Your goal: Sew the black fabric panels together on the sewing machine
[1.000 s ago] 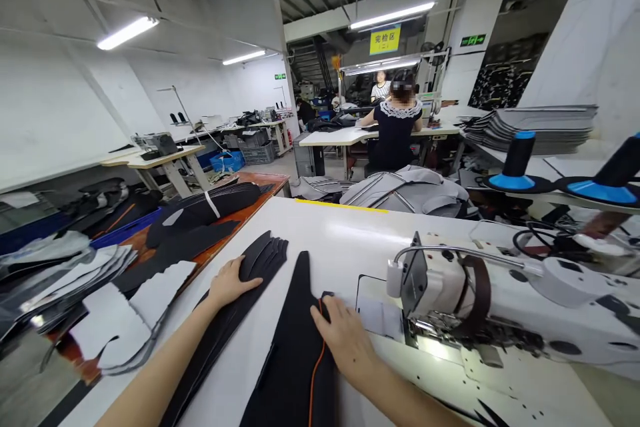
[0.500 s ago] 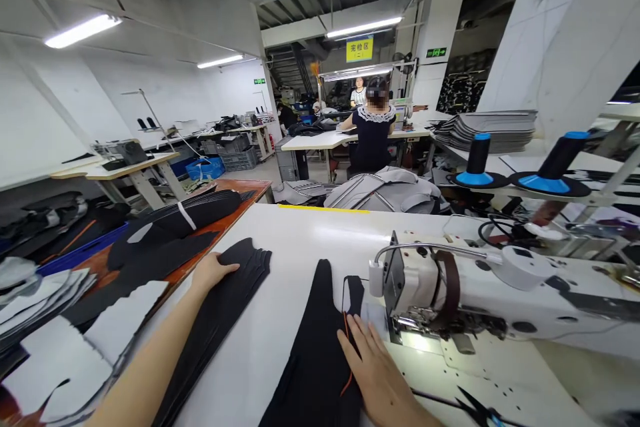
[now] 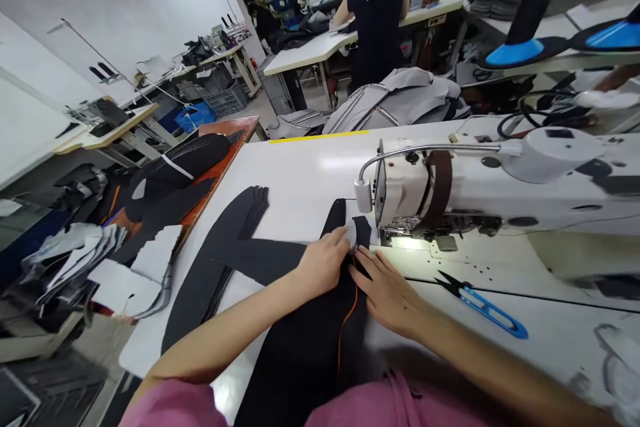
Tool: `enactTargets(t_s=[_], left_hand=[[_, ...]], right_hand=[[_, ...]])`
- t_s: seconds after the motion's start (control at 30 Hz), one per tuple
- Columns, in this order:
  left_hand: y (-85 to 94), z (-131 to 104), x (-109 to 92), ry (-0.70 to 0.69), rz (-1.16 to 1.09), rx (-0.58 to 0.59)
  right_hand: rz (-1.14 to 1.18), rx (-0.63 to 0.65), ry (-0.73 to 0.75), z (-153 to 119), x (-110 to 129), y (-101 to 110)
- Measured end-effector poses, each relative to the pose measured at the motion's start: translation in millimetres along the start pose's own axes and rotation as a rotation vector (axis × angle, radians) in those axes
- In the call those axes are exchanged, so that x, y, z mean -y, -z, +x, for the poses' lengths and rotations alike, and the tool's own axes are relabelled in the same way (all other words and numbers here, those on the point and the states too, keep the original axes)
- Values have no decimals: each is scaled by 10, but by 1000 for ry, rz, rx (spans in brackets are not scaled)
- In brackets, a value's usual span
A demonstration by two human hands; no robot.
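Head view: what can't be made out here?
In the head view:
- Grip of the left hand on the black fabric: hidden by the hand itself
- Near end of the dark pile: covered by the left forearm
- Needle of the sewing machine: too small
- Rightmost thread cone: cut off by right edge

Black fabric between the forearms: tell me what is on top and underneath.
On the black fabric lie an orange cord and the right hand; the left hand is at its upper end. The white tabletop shows beside it, but whatever lies directly underneath is covered.
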State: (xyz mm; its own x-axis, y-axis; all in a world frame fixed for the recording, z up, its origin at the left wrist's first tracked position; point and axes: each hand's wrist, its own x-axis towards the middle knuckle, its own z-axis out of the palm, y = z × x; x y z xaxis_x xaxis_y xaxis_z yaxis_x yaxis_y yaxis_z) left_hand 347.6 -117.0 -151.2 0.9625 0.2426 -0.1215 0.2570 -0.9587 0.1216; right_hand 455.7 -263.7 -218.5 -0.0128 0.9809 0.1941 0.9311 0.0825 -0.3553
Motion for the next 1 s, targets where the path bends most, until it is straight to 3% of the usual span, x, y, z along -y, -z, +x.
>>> enactTargets(t_s=[0.17, 0.5, 1.0], left_hand=[[-100, 49, -198, -189, -120, 57], [-172, 274, -290, -169, -110, 77], [-190, 376, -352, -232, 24, 99]], right_hand=[[-12, -28, -11, -314, 33, 34], [-37, -116, -73, -416, 63, -64], [-53, -64, -160, -464, 68, 15]])
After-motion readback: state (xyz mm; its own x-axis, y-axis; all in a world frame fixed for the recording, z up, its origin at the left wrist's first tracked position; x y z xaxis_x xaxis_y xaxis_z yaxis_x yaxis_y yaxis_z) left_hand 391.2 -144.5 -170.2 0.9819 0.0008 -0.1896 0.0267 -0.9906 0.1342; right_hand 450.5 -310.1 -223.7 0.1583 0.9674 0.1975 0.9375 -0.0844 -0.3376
